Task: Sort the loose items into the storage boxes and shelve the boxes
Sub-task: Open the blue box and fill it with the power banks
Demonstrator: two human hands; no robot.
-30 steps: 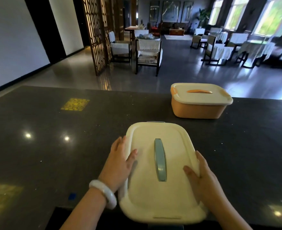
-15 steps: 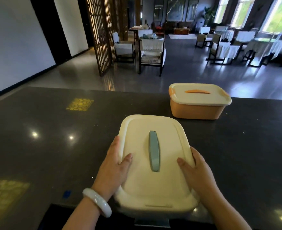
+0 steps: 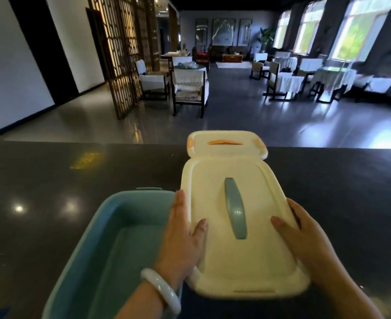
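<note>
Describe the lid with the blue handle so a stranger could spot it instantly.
On the dark counter, look in front of the person, right of the open blue box. The cream lid is gripped at its sides by the left hand and right hand. Its handle is blue; the closed box behind has orange.

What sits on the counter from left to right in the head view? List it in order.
Open blue box → left hand → cream lid with blue handle → right hand.
</note>
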